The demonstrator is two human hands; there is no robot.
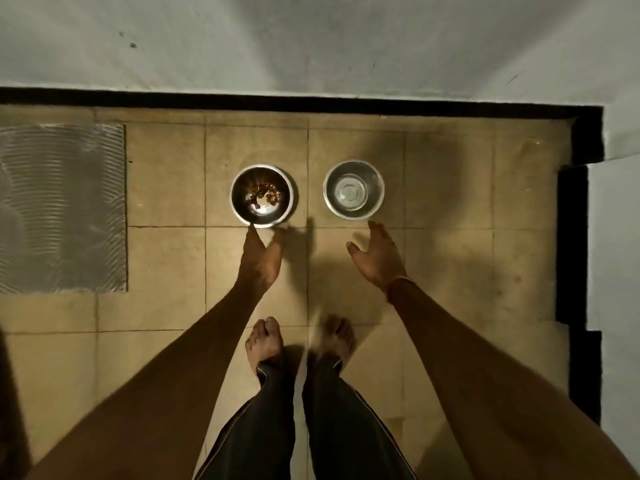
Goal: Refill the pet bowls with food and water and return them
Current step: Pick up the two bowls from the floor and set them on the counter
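Standing on tiled floor [166, 258] near wall [311, 46], two steel bowls set side by side, apart, likely so pet reaches both. Food bowl [262, 195], kibble at bottom, touched at near rim by left hand [260, 258]; fingers extended, thumb spread, nothing gripped. Water bowl [353, 189], clear water inside, not touched; right hand [377, 258] held just short of rim, fingers loosely spread, empty. Bowls judged filled and set down. Grey ribbed mat [62, 209] seen at left. No brand, label or writing readable.
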